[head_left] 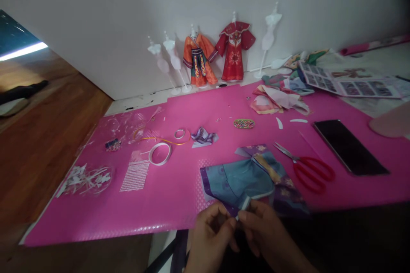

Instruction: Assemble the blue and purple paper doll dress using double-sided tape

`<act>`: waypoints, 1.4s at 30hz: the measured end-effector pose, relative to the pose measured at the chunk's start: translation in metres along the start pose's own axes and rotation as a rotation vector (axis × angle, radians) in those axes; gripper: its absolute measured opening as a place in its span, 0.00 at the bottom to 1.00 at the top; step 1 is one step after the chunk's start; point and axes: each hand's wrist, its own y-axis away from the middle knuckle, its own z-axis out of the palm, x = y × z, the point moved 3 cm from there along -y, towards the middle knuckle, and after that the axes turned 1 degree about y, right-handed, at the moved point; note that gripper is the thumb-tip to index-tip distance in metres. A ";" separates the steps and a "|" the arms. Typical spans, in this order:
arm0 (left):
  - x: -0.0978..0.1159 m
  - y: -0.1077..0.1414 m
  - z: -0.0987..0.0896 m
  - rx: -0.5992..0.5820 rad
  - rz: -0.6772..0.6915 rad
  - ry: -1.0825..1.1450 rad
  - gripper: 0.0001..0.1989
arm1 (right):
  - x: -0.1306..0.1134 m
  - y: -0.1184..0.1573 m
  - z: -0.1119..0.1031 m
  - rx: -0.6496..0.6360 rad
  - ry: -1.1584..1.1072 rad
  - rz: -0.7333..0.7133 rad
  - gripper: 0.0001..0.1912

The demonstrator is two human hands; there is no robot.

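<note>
A small blue and purple doll dress with a tan waistband lies at the front of the pink mat, its lower edge raised toward my hands. My left hand pinches the purple hem corner at the table's front edge. Close beside it, my right hand has thumb and finger pressed together on a narrow white strip that follows the dress's edge. The fingertips of both hands nearly meet, and they hide the strip's end. Red-handled scissors lie open to the right of the dress.
On the pink mat lie a black phone, tape rolls, a pearl sheet, a bag of white strips and fabric pieces. Doll forms, including a red-dressed one, stand along the wall. An open booklet lies right.
</note>
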 end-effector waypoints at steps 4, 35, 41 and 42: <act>0.002 0.000 0.001 0.015 -0.011 -0.015 0.13 | 0.000 0.001 0.001 -0.009 -0.040 0.003 0.21; 0.010 0.002 0.005 -0.048 -0.006 -0.010 0.11 | -0.004 0.006 0.002 -0.130 -0.151 0.016 0.18; 0.012 0.004 0.003 -0.058 0.014 -0.042 0.09 | -0.005 0.006 0.001 -0.137 -0.126 -0.008 0.19; 0.012 0.004 0.003 -0.056 0.019 -0.052 0.08 | -0.005 0.006 0.001 -0.136 -0.120 -0.013 0.19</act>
